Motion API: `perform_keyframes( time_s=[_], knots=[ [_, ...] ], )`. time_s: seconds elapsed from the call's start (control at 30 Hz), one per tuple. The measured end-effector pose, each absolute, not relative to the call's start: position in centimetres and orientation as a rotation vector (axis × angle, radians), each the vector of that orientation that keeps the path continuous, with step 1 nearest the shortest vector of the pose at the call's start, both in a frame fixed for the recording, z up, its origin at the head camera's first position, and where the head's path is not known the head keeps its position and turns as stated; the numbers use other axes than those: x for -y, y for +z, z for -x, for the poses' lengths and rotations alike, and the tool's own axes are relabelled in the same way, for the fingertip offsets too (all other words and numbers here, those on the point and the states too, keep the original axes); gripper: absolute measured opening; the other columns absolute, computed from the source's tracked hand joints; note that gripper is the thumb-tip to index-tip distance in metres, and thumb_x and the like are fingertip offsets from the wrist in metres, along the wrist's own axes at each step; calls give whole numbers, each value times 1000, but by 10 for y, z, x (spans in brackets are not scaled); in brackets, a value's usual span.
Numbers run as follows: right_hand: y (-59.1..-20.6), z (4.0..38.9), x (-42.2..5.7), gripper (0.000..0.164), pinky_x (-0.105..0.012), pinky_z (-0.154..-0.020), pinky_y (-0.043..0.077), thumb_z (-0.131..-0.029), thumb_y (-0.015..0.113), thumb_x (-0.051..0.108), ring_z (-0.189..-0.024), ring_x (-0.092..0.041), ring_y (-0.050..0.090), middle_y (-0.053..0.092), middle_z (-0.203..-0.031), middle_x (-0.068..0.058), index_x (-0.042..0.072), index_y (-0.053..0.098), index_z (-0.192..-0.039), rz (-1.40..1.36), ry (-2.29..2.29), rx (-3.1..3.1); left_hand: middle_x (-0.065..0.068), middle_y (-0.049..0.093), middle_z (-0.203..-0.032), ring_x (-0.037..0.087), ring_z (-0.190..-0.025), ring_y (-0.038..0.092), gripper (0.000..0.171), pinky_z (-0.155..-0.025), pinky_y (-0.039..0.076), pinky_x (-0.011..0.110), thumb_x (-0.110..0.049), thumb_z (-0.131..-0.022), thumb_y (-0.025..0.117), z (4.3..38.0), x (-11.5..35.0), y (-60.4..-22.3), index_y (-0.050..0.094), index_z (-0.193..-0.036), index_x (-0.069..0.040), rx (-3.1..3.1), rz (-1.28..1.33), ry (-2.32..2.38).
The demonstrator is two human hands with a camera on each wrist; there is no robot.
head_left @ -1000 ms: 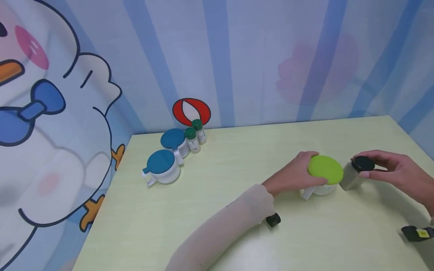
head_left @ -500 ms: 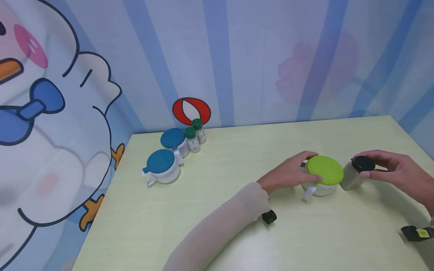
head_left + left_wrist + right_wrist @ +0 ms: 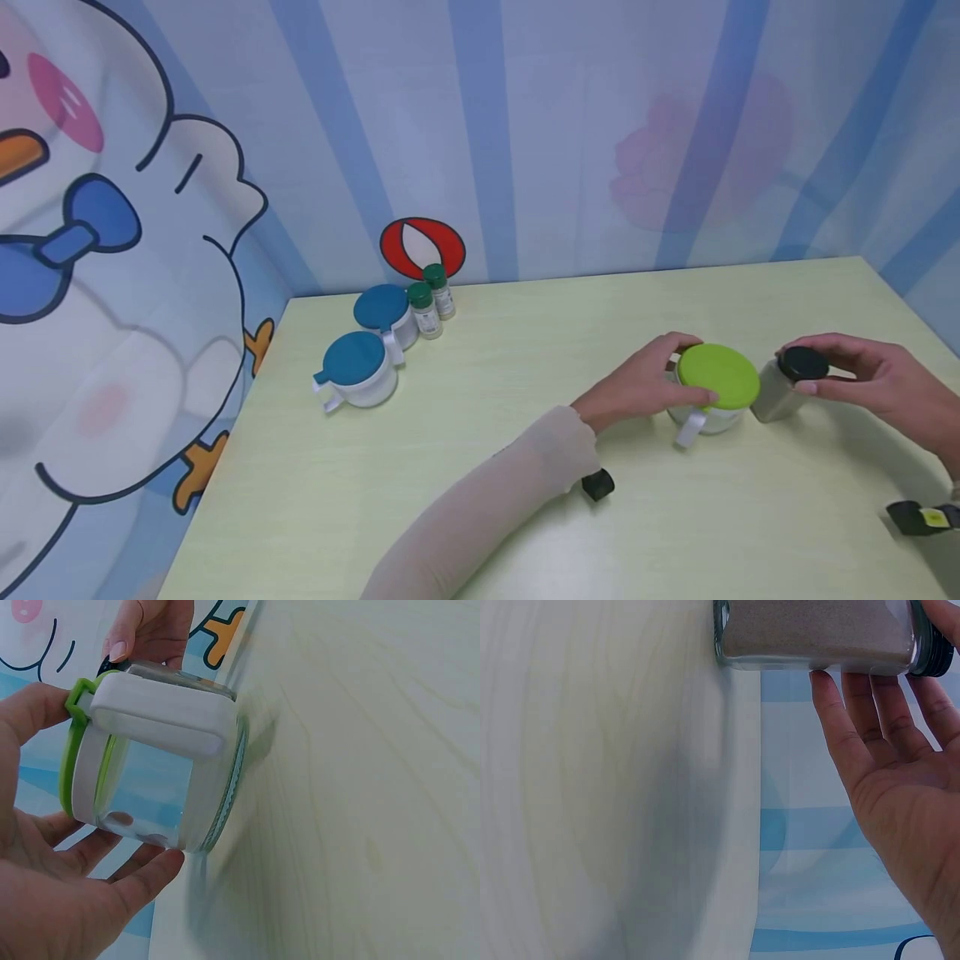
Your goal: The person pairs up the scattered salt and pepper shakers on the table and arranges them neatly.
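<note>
My left hand [image 3: 641, 379] holds a clear seasoning pot with a lime-green lid [image 3: 718, 377] and a white handle [image 3: 692, 427]. In the left wrist view the thumb touches the lid's tab, while the other fingers lie along the far side of the clear body [image 3: 150, 784]. Just to its right, a square glass jar [image 3: 776, 398] with a black cap [image 3: 803, 364] stands on the table, gripped near the top by my right hand [image 3: 885, 379]. Grey-brown powder fills much of that jar [image 3: 817, 634] in the right wrist view.
Two white pots with blue lids [image 3: 355, 358] [image 3: 381, 307] stand at the table's back left. Beside them are two small bottles with green caps [image 3: 420, 295] [image 3: 435, 276]. A printed cloth [image 3: 555, 142] hangs behind the pale table [image 3: 510, 358].
My left hand has shifted slightly left, its thumb drawn back on the green lid. The pot's handle has turned a little to the right. My right hand and the jar stay put.
</note>
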State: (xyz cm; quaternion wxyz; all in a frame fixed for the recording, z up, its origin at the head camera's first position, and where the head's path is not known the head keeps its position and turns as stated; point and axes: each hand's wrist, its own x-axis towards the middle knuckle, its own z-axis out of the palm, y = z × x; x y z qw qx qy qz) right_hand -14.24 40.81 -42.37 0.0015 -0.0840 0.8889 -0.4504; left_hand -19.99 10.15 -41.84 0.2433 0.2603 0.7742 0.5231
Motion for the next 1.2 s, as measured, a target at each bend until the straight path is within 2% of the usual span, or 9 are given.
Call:
perform_keyframes(
  time_s=[0.27,0.43,0.63,0.93,1.2],
  knots=[
    [-423,142,-407,44,-19,-75,57,-94,72,9,-109,10,58,63,-123,20,5,58,-136,269,-1404,-2798,-19,53,-133,-2,-120,51,68,-96,47,20,-31,-85,83,195,-105,-416,47,-142,-28,-2214,-682,1390],
    [-421,143,-407,43,-18,-76,56,-95,72,10,-109,12,57,63,-123,20,5,59,-136,276,-1389,-2807,-19,55,-130,-2,-113,54,67,-90,49,20,-32,-86,83,192,-105,-413,45,-141,-32,-2197,-621,1400],
    [-422,146,-409,44,-14,-77,52,-96,71,16,-110,14,54,62,-124,19,9,59,-138,245,-1339,-2819,-18,55,-130,-1,-111,55,66,-89,50,20,-31,-85,83,189,-106,-414,45,-140,-31,-2202,-597,1427],
    [-422,149,-410,43,-10,-79,47,-96,71,18,-111,12,54,64,-123,19,10,59,-137,220,-1332,-2810,-18,52,-132,0,-107,54,75,-86,50,19,-31,-85,82,190,-110,-418,42,-149,-30,-2212,-632,1459],
    [-424,150,-408,45,-11,-81,50,-98,69,19,-112,14,51,59,-127,20,11,57,-140,255,-1315,-2826,-17,51,-127,1,-105,52,70,-82,50,18,-34,-84,83,190,-109,-417,46,-143,-29,-2242,-635,1463]
  ],
)
